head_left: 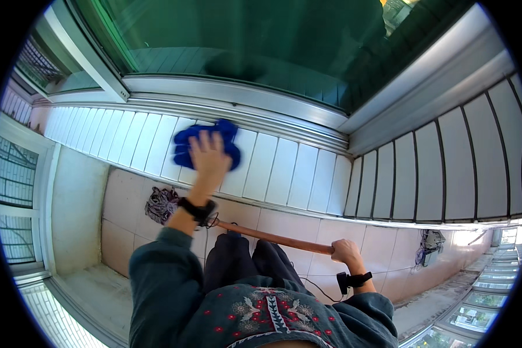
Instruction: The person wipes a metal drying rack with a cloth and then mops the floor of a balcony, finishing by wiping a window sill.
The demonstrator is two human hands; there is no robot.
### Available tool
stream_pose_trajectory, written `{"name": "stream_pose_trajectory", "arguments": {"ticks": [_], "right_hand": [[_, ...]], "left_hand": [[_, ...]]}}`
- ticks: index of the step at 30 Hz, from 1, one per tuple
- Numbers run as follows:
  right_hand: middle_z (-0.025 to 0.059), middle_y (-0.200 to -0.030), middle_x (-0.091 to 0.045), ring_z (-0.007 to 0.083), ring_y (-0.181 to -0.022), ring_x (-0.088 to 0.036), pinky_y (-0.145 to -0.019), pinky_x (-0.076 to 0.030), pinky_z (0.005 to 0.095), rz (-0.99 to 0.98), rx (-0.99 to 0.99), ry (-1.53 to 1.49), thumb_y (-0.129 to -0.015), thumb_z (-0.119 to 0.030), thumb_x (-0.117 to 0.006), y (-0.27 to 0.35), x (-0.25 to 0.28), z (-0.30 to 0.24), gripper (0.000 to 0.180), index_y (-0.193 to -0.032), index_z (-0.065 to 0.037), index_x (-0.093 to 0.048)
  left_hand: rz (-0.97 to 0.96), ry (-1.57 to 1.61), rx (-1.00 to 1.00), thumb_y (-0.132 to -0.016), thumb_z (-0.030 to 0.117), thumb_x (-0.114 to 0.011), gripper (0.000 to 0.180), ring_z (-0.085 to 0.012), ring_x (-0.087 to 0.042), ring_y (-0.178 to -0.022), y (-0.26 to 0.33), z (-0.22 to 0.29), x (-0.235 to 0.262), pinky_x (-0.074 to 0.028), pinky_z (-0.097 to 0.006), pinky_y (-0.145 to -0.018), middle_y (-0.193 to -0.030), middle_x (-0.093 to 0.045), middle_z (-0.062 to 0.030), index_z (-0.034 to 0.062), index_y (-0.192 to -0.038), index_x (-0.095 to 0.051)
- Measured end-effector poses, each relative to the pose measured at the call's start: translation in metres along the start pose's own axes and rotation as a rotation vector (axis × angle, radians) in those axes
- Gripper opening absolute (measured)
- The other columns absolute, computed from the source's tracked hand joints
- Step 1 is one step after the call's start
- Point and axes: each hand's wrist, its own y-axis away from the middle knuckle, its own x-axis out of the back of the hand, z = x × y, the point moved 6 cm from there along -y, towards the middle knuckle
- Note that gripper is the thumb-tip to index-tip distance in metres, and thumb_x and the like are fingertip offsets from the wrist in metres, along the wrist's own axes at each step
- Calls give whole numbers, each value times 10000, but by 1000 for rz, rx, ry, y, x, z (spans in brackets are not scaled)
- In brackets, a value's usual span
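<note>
My left hand [209,155] lies with fingers spread on a dark blue cloth [232,133], pressing it against the white tiled ledge [275,165] below the window. The cloth is bunched and its edges are blurred. Lower right, my right hand [346,252] is closed around the end of a mop's brown wooden handle [278,238]. The handle slants across in front of my legs, and its far part passes behind my left wrist. In line with it, the mop head [162,204] of greyish-purple strands rests on the floor.
A large green-tinted window [243,40] in a metal frame rises beyond the ledge. A tiled wall [435,165] closes the right side. On the pinkish floor [359,243], a grey object with a cord [431,242] lies far right. A pale low wall [75,203] stands left.
</note>
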Motion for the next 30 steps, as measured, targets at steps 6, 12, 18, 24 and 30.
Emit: {"name": "stream_pose_trajectory", "arguments": {"ticks": [6, 12, 18, 24, 30], "right_hand": [[141, -832, -647, 301, -804, -622, -708, -495, 386, -35, 63, -19, -672, -147, -563, 12, -17, -9, 199, -824, -74, -671], [149, -790, -637, 316, -781, -613, -683, -489, 407, 25, 109, -79, -636, -167, -591, 26, -54, 4, 208, -820, -95, -655], [152, -803, -640, 306, -792, -619, -699, -493, 381, 20, 152, -50, -666, -160, -592, 23, -64, 13, 186, -813, -76, -669], [152, -785, -640, 309, -772, -621, -682, -493, 387, 32, 160, -54, -664, -165, -590, 9, -68, 17, 180, -800, -85, -676], [154, -813, -641, 321, -788, -617, -692, -492, 395, -17, 117, -16, -638, -180, -593, 4, -57, 19, 213, -817, -100, -674]], "left_hand": [[-79, 236, -370, -754, 266, -518, 664, -526, -98, -1266, 38, 226, -19, -136, -626, -993, -1427, -155, -226, 123, -1365, -300], [-83, 297, -562, -714, 236, -596, 626, -467, -152, -1278, 73, 316, -12, -198, -573, -1004, -1398, -232, -189, 110, -1295, -400], [-44, 326, -783, -637, 220, -677, 605, -428, -252, -1247, 107, 240, -1, -269, -559, -974, -1324, -351, -139, 169, -1208, -485], [119, 27, -239, -653, 250, -682, 562, -372, -381, -1128, 62, 43, 11, -400, -478, -823, -1209, -436, -105, 175, -1169, -475], [370, 410, 523, -789, 257, -575, 429, -335, -581, -828, -7, -149, 83, -454, -396, -764, -967, -582, -211, 10, -1128, -483]]}}
